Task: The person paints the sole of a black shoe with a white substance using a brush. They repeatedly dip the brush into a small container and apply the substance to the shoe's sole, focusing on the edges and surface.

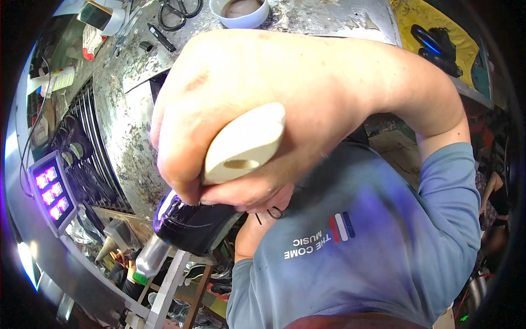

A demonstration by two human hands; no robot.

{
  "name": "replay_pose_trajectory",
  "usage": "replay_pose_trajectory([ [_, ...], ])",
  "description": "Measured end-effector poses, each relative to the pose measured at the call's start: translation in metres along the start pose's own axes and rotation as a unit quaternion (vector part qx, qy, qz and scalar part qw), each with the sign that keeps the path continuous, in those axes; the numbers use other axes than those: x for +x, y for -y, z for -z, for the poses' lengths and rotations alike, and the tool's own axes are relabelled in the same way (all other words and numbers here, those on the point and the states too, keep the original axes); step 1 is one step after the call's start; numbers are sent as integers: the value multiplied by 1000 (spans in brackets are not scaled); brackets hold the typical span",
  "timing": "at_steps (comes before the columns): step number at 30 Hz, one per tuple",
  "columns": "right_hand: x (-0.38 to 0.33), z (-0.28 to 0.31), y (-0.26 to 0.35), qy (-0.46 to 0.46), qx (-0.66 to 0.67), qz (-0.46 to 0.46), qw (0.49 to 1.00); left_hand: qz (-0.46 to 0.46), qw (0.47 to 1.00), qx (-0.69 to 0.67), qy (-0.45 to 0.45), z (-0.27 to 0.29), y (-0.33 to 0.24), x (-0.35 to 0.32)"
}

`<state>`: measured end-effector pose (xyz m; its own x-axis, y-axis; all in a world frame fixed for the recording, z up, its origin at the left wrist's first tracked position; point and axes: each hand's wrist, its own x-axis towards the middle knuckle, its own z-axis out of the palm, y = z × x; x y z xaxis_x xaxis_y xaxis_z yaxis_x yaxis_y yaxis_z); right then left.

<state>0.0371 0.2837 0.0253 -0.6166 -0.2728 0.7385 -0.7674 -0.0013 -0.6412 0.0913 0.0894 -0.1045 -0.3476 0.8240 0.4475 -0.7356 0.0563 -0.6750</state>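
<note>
My right hand [230, 82] is raised close to the camera, its arm reaching in from the right. Its fingers wrap round a cream-coloured shoe last [255, 137], whose pointed top with a round hole sticks out of the grip. Below the fingers shows a glossy black shoe upper [192, 226], apparently fitted on the last, toe to the left. My left forearm [249, 237] rises from its sleeve behind the shoe. The left hand is mostly hidden by the right hand, so its grip does not show. Thin black loops [275, 213], perhaps lace or wire, hang beside the hands.
A stained metal worktable [123, 118] carries a white bowl [246, 21], black-handled scissors [174, 16] and a black pen-like tool [160, 37]. At left glows a lamp panel [53, 192]. A clear bottle [153, 257] with a green cap hangs below the shoe.
</note>
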Motion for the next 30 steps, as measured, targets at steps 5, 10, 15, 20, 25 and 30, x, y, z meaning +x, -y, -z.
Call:
replay_pose_trajectory([
  [5,-6,7,-3,18,-6,2,1000,-37,996,-40,72,4,5,5],
  [10,-7,12,-7,38,15,-3,999,-5,1000,26,11,-1,-8,-6],
  [15,-12,16,-8,7,38,-20,999,-7,1000,17,0,-3,-1,0],
  [20,-14,24,-13,17,27,-41,999,16,1000,7,14,-1,-1,4],
  [25,-17,37,-15,36,0,-62,997,27,999,7,24,0,0,7],
  [30,-20,53,-14,43,-40,-80,995,-7,999,42,-9,-10,-1,1],
])
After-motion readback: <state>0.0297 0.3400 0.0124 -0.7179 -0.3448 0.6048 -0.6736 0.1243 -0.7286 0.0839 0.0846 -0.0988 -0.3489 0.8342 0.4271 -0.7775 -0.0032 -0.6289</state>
